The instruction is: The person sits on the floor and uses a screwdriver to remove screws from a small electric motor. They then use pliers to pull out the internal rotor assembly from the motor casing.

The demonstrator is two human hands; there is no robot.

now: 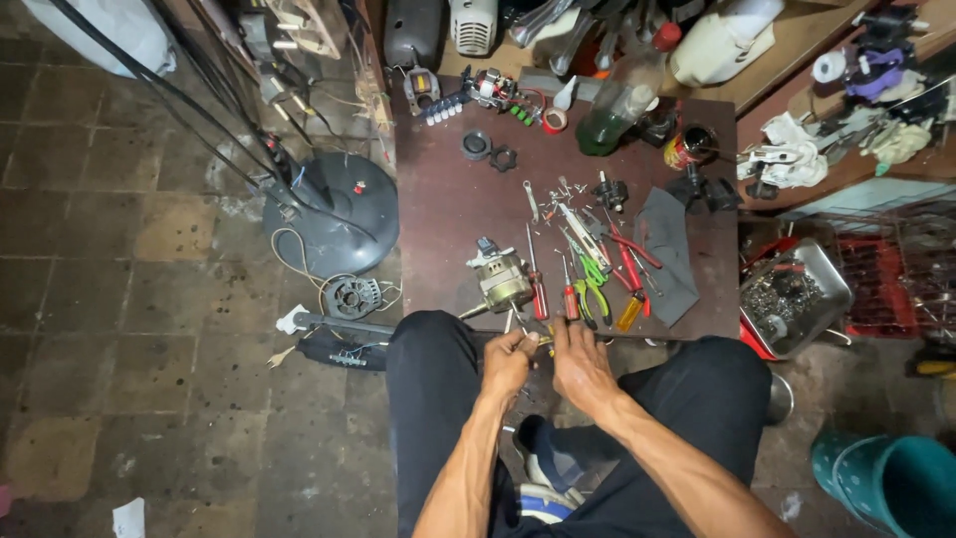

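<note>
My left hand (506, 364) and my right hand (580, 364) meet just below the front edge of a dark brown worktable (448, 209), between my knees in black trousers. Both pinch a small part with thin wires; the part is too small to tell what it is. Right above my hands on the table stands a small electric motor (501, 281) with a shaft. Next to it lie red-handled screwdrivers (539, 295), green-handled pliers (595, 279) and red-handled pliers (629, 261).
A round grey fan base (349, 199) with cables and a motor part (351, 296) lie on the tiled floor at left. A metal tray of screws (794, 296) sits right of the table, a teal bucket (886, 483) at lower right. Bottles and a can stand at the table's back.
</note>
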